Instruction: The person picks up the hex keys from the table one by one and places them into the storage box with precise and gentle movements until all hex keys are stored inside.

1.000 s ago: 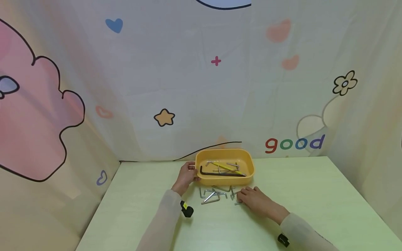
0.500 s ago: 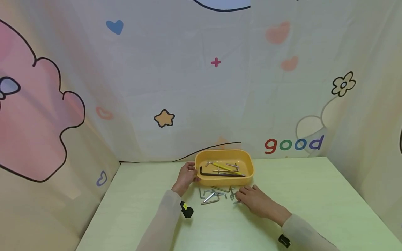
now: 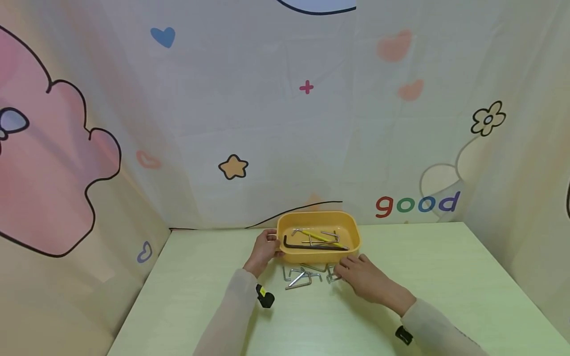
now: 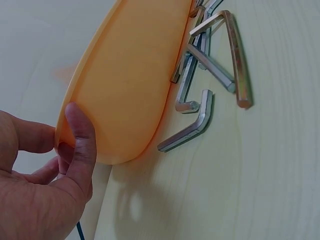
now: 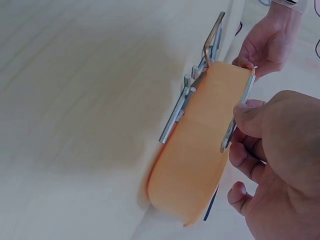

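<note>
Soft, diffuse light fills the head view: the tabletop [image 3: 178, 296] looks pale and bright, the cloth backdrop [image 3: 267, 113] greyer, and a blurred shadow lies toward seven o'clock of the right hand [image 3: 367, 282]. Both wrist views are dimmer. In the left one, a soft-edged shadow sits below the tray [image 4: 125, 75], near six o'clock, while metal hex keys [image 4: 238, 65] glint toward one. In the right, broad, faint shade spreads toward nine.

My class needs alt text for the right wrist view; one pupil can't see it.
A right hand pinches a hex key beside an orange tray. A left hand holds the tray's far end; more keys lie on the table.
</note>
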### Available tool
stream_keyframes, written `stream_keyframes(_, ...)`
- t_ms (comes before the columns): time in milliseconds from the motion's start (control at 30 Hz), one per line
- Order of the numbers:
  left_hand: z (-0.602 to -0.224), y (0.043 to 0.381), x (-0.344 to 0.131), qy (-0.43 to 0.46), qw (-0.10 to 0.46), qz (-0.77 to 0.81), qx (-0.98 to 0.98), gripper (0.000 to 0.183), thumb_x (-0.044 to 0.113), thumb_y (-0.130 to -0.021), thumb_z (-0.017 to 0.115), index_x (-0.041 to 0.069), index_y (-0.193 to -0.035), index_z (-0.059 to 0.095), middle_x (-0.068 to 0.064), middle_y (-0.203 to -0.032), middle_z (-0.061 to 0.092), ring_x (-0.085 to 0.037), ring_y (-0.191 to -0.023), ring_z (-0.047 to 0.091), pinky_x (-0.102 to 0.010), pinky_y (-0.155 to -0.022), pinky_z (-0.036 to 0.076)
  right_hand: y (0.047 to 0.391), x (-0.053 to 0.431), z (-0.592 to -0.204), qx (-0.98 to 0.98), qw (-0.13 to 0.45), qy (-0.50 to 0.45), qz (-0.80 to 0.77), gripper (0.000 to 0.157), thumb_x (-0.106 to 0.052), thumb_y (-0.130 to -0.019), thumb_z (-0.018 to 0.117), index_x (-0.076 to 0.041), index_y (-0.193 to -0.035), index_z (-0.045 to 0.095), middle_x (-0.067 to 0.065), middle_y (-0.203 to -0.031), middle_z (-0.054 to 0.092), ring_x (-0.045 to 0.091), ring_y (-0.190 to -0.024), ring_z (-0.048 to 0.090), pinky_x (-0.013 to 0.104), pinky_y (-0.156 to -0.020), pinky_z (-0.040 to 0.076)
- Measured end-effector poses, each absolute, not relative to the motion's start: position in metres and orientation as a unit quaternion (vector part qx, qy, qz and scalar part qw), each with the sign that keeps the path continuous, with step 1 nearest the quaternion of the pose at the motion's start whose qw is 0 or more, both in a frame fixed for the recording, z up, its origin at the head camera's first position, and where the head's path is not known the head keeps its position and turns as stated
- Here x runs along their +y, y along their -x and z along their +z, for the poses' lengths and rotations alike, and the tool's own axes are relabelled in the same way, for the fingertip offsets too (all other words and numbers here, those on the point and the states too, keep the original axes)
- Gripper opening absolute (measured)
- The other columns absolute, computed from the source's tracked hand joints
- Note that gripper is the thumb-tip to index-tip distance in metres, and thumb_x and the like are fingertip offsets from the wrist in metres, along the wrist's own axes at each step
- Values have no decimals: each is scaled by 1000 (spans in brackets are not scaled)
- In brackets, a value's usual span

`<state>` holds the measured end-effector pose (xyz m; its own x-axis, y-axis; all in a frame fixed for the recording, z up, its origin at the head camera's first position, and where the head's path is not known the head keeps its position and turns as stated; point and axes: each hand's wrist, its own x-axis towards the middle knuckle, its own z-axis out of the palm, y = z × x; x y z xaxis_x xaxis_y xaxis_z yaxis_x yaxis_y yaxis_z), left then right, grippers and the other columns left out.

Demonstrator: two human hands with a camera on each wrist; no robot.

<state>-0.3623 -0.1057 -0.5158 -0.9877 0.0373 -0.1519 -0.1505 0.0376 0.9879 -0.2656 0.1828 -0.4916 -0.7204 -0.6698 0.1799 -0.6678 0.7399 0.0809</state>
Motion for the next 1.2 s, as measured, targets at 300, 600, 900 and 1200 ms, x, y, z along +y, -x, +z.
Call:
stream_keyframes(300,-515,363,-106,39,69,693,716,41,-2,-96,50,-1,-136,45,-8,-105,42,-18,-82,55,-23,-63,59,269,181,-479,-925,121,-360,-3,8,-20,-96,61,-22,-104,59,-6,-100,58,16,-97,50,31,-74,37)
stream_keyframes(600,-514,363,-105,41,65,690,720,41,-3,-95,50,-3,-135,45,-9,-104,44,-19,-81,56,-22,-63,59,278,180,-465,-916,164,-364,-30,12,-16,-93,64,-20,-102,57,-3,-96,57,17,-90,49,28,-69,31)
stream_keyframes(900,-514,363,-105,45,66,690,720,40,-2,-95,50,-2,-134,46,-8,-104,44,-18,-80,56,-22,-63,58,293,181,-451,-921,173,-348,-32,14,-16,-93,66,-18,-103,56,-3,-94,55,18,-89,50,31,-71,37)
stream_keyframes(1200,-514,363,-106,41,67,694,716,40,-3,-94,51,-1,-134,46,-7,-103,42,-17,-80,55,-22,-63,58,309,180,-440,-927,169,-335,-8,18,-11,-89,70,-16,-101,58,-2,-92,56,19,-88,51,31,-70,33)
